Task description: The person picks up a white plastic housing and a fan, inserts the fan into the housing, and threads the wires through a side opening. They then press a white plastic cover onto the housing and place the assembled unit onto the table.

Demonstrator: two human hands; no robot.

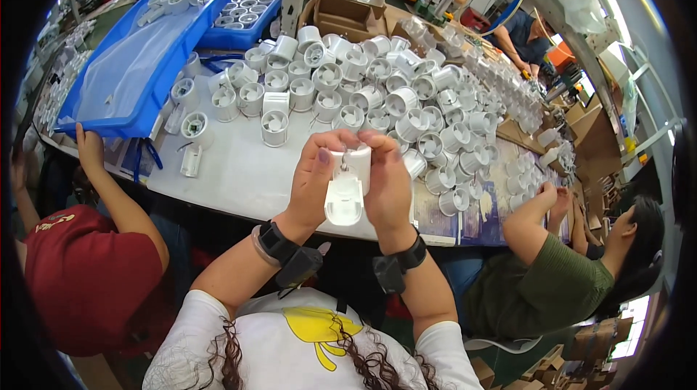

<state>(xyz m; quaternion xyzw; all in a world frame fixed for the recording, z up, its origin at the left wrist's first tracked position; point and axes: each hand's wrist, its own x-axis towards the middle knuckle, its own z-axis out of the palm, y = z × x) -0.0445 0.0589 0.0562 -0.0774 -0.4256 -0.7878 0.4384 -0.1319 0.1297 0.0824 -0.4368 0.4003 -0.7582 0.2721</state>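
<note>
Both my hands hold one small white plastic fan part (346, 190) up in front of me, above the near edge of the white table (239, 172). My left hand (314, 176) grips its left side with thumb and fingers. My right hand (387, 181) closes on its right side and top. A flat white piece hangs down from the part between my palms. Beyond my hands lies a big heap of white round fan housings (377, 85).
A blue tray (138, 78) lined with clear plastic stands at the left, gripped by a person in a red shirt (87, 274). A person in green (552, 281) works at the right. Cardboard boxes (341, 12) and more workers are at the far side.
</note>
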